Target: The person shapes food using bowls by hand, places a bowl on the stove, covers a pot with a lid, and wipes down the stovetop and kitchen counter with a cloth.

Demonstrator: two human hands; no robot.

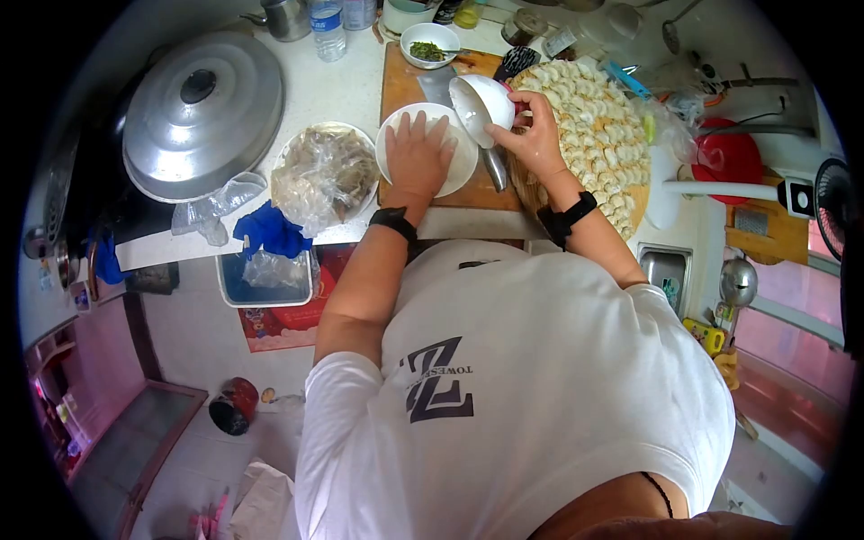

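Note:
My left hand lies with its fingers spread inside a round white plate, palm down. My right hand grips the rim of a small white bowl, tilted on its side just right of the plate. What the bowl contains, if anything, is hard to make out. Both dishes are over a wooden cutting board. A metal knife handle shows below the bowl, and a grey blade-like piece lies above the plate. Rows of dumplings cover a round board beside my right hand.
Left of the cutting board, a plate holds a clear plastic bag with greyish contents. A large metal lid is farther left. Behind the board stand a bowl of chopped greens and a water bottle. A fan is at right.

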